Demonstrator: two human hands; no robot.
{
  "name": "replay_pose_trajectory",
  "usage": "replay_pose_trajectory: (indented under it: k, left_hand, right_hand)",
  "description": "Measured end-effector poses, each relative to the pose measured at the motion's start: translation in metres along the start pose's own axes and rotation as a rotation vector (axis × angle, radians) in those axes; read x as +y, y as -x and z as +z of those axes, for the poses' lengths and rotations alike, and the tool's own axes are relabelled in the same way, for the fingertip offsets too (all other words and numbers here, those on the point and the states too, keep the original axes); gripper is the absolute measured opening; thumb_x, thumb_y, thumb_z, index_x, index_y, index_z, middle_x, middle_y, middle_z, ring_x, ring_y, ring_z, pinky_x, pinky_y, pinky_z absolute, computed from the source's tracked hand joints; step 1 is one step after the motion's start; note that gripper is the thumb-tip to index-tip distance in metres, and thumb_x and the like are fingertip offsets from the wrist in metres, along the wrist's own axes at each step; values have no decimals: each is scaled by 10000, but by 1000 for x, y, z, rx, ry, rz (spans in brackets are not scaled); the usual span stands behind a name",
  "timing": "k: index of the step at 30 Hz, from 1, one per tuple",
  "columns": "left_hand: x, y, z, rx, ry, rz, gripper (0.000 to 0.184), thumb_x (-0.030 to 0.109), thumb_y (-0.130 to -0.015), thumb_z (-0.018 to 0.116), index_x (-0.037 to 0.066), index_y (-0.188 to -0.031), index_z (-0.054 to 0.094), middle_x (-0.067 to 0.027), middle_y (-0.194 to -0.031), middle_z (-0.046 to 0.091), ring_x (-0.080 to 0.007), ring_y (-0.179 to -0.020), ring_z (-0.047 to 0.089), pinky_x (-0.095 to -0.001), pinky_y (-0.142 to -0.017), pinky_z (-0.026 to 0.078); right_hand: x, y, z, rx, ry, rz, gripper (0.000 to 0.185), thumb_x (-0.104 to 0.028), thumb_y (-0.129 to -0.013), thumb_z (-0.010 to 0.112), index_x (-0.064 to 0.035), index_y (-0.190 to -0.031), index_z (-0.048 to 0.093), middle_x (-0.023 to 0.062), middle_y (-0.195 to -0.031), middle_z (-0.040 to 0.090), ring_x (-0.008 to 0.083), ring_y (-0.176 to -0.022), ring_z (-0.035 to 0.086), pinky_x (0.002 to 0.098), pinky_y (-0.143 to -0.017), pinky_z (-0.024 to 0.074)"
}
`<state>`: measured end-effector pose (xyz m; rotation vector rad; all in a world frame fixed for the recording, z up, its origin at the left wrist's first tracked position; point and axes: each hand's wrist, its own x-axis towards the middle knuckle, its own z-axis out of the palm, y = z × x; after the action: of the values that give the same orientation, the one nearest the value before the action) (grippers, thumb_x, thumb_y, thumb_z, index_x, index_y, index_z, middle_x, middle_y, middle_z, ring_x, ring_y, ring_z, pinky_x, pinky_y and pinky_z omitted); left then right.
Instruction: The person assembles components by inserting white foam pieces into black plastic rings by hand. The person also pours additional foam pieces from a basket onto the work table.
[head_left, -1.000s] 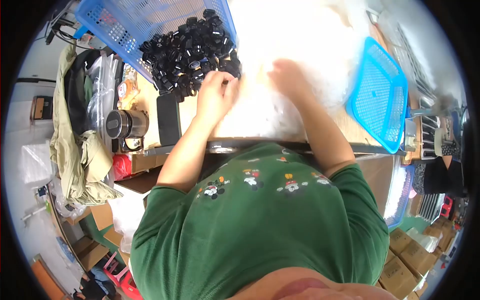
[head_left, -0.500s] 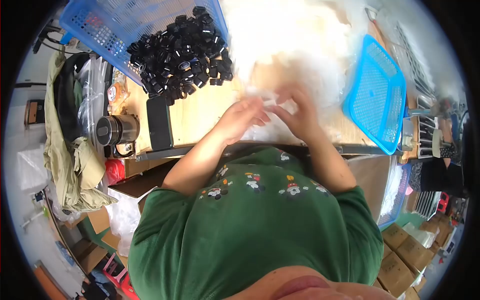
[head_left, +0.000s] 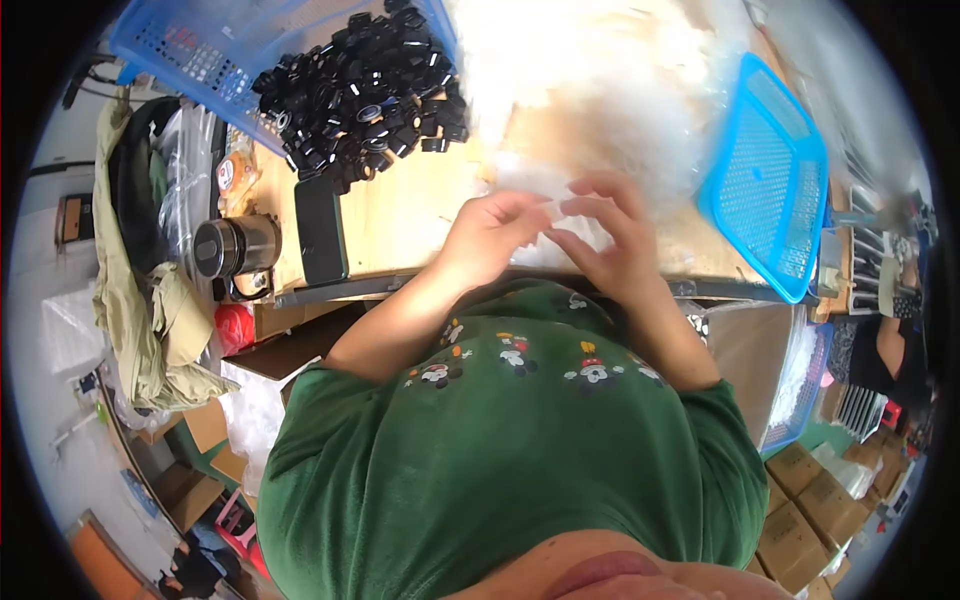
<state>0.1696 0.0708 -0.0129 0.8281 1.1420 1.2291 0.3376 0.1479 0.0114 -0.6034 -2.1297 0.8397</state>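
My left hand (head_left: 492,238) is closed over the table's front edge, thumb and fingers pinched on a small clear plastic piece (head_left: 553,210) whose exact kind I cannot make out. Facing it, my right hand (head_left: 618,238) has curled fingers, with the fingertips at the other side of that piece. Whitish clear plastic (head_left: 585,232) lies under and behind both hands, its outlines washed out by glare. Off to the left, a heap of small black plastic parts (head_left: 365,95) spills from a tilted blue basket (head_left: 200,60) onto the table.
A black phone (head_left: 320,230) and a lidded glass cup (head_left: 238,248) stand left on the wooden table (head_left: 390,225). At right, a bright blue basket (head_left: 765,180) rests near the table's edge. Cardboard boxes (head_left: 815,500) are stacked on the floor at lower right.
The right hand's fingers have spread a little and shifted slightly right. My left hand has lowered slightly and stays pinched. The view has tilted slightly.
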Motion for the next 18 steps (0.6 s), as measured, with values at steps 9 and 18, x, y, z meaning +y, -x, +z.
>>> replay_pose_trajectory:
  k: [9,18]
  left_hand:
    - [6,4,1,-25,-102,11,195,134,-909,598,-17,-1024,644,-34,-890,654,-66,-740,550,-226,-658,454]
    - [4,-39,-86,702,-1315,220,492,393,-729,742,-24,-940,588,-176,-932,585,-332,-884,587,-416,-740,490]
  right_hand:
    - [8,-1,4,-106,-168,59,238,-63,-670,776,-68,-858,629,94,-1080,630,251,-1029,571,357,-859,444]
    - [38,18,14,106,-359,393,121,-39,-777,727,-8,-858,642,99,-954,670,146,-884,619,265,-777,479]
